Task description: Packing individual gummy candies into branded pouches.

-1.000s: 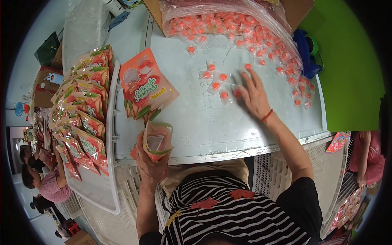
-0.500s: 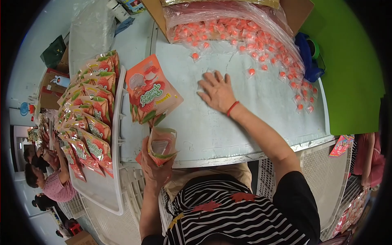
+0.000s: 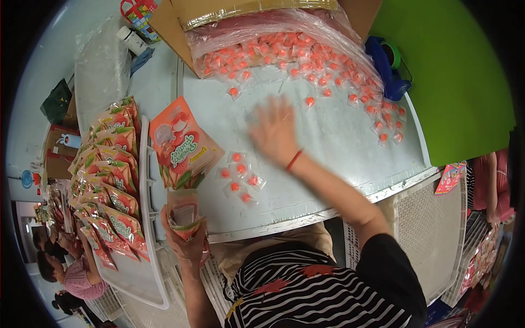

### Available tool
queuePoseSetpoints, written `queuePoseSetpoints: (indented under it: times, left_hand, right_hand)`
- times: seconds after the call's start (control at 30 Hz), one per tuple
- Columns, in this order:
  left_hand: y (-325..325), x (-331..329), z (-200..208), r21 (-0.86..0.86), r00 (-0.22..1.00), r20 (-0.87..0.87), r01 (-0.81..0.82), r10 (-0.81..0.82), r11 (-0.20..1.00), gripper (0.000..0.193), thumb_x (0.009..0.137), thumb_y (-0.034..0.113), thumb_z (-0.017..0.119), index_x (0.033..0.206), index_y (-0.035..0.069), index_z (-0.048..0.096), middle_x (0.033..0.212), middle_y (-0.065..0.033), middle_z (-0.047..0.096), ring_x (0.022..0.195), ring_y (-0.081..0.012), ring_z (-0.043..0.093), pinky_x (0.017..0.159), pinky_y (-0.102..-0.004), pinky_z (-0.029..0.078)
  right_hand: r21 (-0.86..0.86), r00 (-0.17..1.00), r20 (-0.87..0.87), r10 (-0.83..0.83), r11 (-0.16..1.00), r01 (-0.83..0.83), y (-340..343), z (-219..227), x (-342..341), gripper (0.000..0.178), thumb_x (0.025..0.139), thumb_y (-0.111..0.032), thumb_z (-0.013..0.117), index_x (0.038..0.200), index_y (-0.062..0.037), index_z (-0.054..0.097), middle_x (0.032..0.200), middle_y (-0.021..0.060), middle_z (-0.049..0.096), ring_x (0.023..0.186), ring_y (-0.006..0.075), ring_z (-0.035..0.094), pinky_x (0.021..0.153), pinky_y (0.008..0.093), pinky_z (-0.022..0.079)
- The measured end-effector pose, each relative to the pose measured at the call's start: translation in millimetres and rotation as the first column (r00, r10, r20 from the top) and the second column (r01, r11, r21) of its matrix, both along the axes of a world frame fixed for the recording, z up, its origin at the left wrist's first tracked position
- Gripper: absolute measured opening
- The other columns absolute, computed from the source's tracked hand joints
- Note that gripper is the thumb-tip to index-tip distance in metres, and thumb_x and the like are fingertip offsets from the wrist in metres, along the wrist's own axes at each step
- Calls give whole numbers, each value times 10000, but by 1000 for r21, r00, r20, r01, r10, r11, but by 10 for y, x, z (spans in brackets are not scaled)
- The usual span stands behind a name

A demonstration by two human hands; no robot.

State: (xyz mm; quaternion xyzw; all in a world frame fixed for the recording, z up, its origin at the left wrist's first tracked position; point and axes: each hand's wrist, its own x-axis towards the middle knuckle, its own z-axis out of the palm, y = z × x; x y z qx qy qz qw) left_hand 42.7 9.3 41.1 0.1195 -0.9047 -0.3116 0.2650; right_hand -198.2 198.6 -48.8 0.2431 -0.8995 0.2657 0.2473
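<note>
My left hand (image 3: 183, 246), low at the table's front edge, grips a printed pouch (image 3: 184, 216) with its mouth gaping upward. My right hand (image 3: 275, 131), wearing a red cord at the wrist, hovers over or lightly touches the table; motion blurs it, but its fingers are spread and nothing shows in them. Between the two hands lies a small cluster of clear-wrapped red candies (image 3: 239, 176). Flat printed pouches (image 3: 183, 145) lie just beyond my left hand. A large heap of the same candies (image 3: 295, 52) spills from a plastic-lined cardboard box (image 3: 169, 33) at the far side.
At the left, a white tray (image 3: 146, 218) holds rows of filled pouches (image 3: 112, 186). A blue tape dispenser (image 3: 391, 82) stands by the heap's right end. A white bottle (image 3: 131, 39) is at the back left. White perforated crates (image 3: 424, 240) stand below the table's right edge.
A cluster of candies now lies on the table between my hands. My right hand has blurred with motion and sits left of its earlier place; the whole view has shifted. My left hand still holds the pouch.
</note>
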Motion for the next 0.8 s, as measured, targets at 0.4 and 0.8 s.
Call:
queuePoseSetpoints:
  times: [0.4,0.8]
  left_hand:
    - [78,-11,-45,-42,997,66,-44,46,998,898,619,93,841,1359,16,337,1149,-213,583,1021,-346,603,870,-397,475]
    - [73,18,-80,-39,998,64,-4,6,999,884,652,74,829,1375,29,323,1202,-180,540,1041,-285,565,917,-369,449]
  right_hand:
    - [272,964,222,-145,959,82,860,-81,-621,367,946,-329,459,1252,-135,515,1352,139,433,1278,369,359,993,532,323]
    - [-869,693,446,567,90,486,2090,114,-1013,299,985,-273,405,1094,-26,534,1141,142,593,1023,272,612,886,371,496]
